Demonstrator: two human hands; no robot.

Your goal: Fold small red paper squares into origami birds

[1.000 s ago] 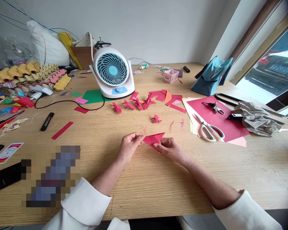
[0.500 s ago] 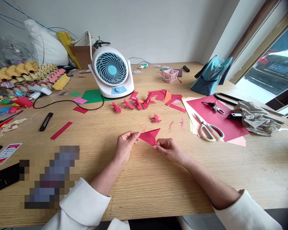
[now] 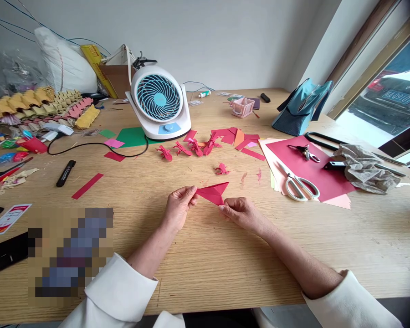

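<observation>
Between both hands, above the wooden table (image 3: 198, 264), is a folded red paper (image 3: 212, 193) with pointed corners. My left hand (image 3: 179, 205) pinches its left tip between thumb and fingers. At its lower right corner my right hand (image 3: 242, 213) grips it, the thumb along the near edge. Just beyond lies a small folded red paper figure (image 3: 222, 169). Farther back, several more red paper figures (image 3: 195, 146) stand in a row in front of the fan.
A white fan (image 3: 160, 102) stands at the back. Scissors (image 3: 299, 184) rest on stacked coloured paper (image 3: 328, 182) to the right, near a crumpled grey cloth (image 3: 369, 168) and a blue bag (image 3: 302, 109). On the left lie a black marker (image 3: 66, 173) and a red paper strip (image 3: 87, 186).
The folded red paper has tilted slightly and looks narrower, its lower corner a little higher. Both hands keep their hold, with only a small shift of the fingers.
</observation>
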